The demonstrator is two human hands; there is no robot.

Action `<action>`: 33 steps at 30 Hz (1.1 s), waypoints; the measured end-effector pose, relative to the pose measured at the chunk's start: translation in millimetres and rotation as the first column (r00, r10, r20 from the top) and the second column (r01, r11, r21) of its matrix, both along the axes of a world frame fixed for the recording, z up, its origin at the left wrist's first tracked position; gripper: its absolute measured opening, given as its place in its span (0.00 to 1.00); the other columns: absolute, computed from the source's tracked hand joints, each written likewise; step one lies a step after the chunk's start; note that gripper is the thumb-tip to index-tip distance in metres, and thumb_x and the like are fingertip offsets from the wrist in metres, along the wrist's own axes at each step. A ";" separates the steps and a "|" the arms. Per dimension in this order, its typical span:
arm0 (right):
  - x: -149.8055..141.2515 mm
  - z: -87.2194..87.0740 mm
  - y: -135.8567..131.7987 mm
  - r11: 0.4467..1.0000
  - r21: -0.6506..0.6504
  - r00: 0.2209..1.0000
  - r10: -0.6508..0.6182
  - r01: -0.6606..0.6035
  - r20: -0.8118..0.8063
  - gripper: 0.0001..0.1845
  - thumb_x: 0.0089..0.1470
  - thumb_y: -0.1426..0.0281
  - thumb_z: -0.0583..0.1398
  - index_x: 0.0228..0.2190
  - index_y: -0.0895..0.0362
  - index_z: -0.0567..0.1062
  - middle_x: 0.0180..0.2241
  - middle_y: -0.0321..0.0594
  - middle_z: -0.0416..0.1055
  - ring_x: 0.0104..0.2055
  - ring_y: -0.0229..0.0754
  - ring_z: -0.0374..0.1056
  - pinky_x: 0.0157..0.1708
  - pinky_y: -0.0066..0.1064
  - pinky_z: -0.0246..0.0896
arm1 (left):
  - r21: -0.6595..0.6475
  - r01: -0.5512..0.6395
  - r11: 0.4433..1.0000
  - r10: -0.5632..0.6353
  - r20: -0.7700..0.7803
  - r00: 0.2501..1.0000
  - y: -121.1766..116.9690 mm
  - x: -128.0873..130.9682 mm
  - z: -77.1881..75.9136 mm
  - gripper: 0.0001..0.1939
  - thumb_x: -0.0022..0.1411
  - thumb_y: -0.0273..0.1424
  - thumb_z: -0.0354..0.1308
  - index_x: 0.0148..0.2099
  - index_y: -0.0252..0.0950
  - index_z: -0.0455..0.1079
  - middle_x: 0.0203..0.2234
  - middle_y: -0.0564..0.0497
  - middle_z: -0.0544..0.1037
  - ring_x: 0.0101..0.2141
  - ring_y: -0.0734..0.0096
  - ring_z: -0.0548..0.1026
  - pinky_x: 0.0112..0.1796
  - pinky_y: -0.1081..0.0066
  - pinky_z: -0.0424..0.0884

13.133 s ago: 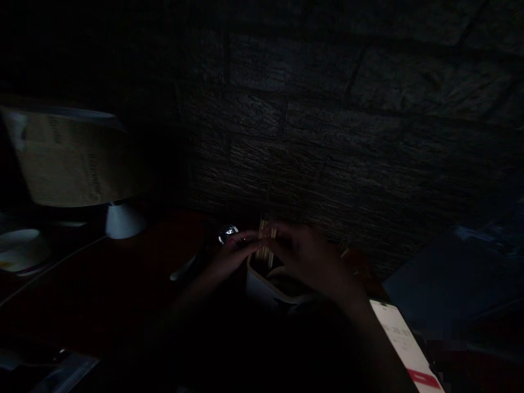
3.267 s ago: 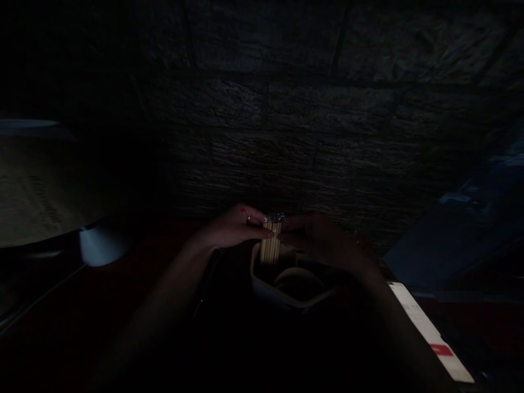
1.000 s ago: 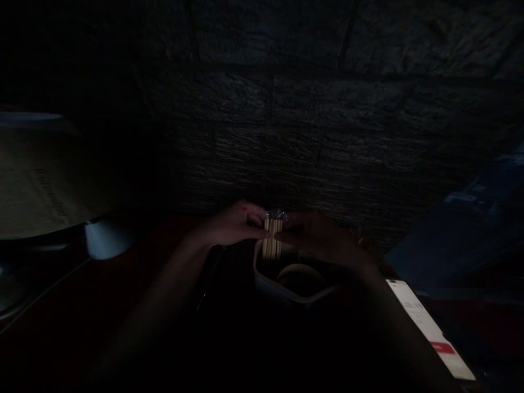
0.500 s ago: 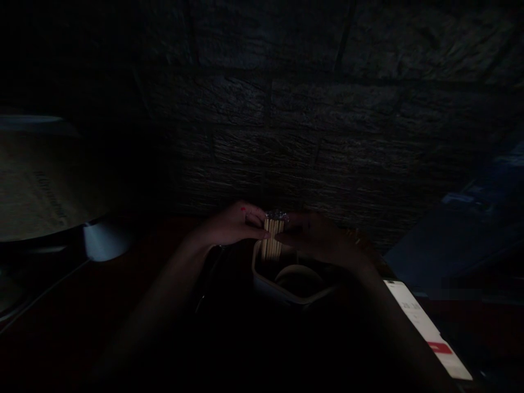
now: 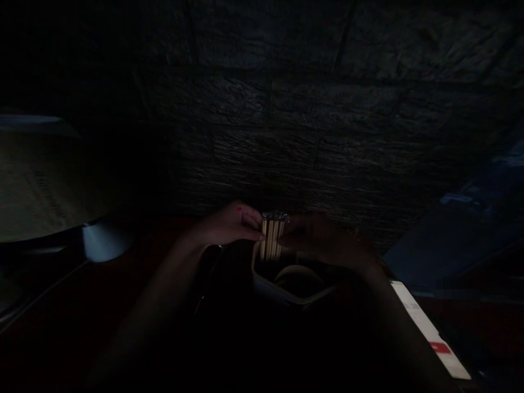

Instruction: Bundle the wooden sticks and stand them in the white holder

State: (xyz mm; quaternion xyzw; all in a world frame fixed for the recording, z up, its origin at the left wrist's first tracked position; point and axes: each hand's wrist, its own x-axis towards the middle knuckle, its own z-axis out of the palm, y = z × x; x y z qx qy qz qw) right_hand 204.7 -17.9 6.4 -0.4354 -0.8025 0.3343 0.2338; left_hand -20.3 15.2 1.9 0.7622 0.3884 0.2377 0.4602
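A bundle of pale, thin wooden sticks [image 5: 271,243] stands upright, its lower end inside an angular container [image 5: 282,296] with a light rim. Something shiny and crinkled, like foil or clear film [image 5: 275,216], covers the top of the sticks. From the left, my left hand [image 5: 235,224] is closed at the bundle's edge, thumb and fingers pressing on it. My right hand [image 5: 321,240] grips the opposite side, mostly in shadow. In the container, to the right of the sticks, lies a round-rimmed object [image 5: 298,270]; darkness hides its details.
A rough stone-block wall [image 5: 262,109] rises just behind my hands. To the left are a large tan, printed object [image 5: 41,185] and a pale cone-shaped piece [image 5: 104,240]. By my right forearm lies a lit phone [image 5: 429,327]. A bluish panel [image 5: 446,229] leans at the right.
My thumbs have moved slightly apart, showing more of the sticks between them. The left hand has shifted a little left. The bundle stays in the same spot.
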 end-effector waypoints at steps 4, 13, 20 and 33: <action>1.5 2.1 1.1 1.000 0.027 0.999 0.009 -0.010 0.034 0.07 0.52 0.70 0.59 0.32 0.59 0.77 0.30 0.38 0.76 0.31 0.37 0.69 0.28 0.25 0.58 | 0.022 -0.026 0.999 0.027 -0.007 1.000 -0.4 -0.6 -0.8 0.07 0.50 0.28 0.66 0.34 0.32 0.75 0.31 0.49 0.82 0.33 0.69 0.78 0.34 0.72 0.69; 0.6 -1.7 3.3 0.999 0.035 1.000 0.007 -0.007 -0.005 0.08 0.52 0.71 0.59 0.34 0.58 0.78 0.35 0.40 0.78 0.36 0.40 0.73 0.34 0.28 0.62 | 0.027 -0.061 0.998 0.060 0.020 0.998 -3.6 1.4 2.4 0.07 0.49 0.28 0.67 0.33 0.32 0.75 0.29 0.50 0.81 0.31 0.70 0.77 0.32 0.73 0.69; 0.9 1.0 1.8 0.999 0.030 0.999 0.028 -0.028 -0.018 0.08 0.52 0.71 0.59 0.34 0.59 0.78 0.32 0.39 0.78 0.33 0.39 0.72 0.30 0.27 0.61 | 0.016 -0.056 0.998 0.056 -0.001 0.998 -4.9 3.6 3.5 0.08 0.49 0.29 0.67 0.32 0.31 0.75 0.27 0.50 0.80 0.29 0.70 0.76 0.29 0.74 0.67; 4.5 5.8 -0.2 0.998 0.053 0.998 -0.048 0.045 0.050 0.08 0.53 0.70 0.60 0.34 0.57 0.78 0.34 0.38 0.79 0.35 0.40 0.73 0.32 0.27 0.61 | -0.011 -0.034 0.999 0.034 0.021 0.999 -7.5 6.2 5.0 0.08 0.51 0.30 0.66 0.34 0.32 0.75 0.27 0.51 0.80 0.28 0.73 0.75 0.28 0.75 0.65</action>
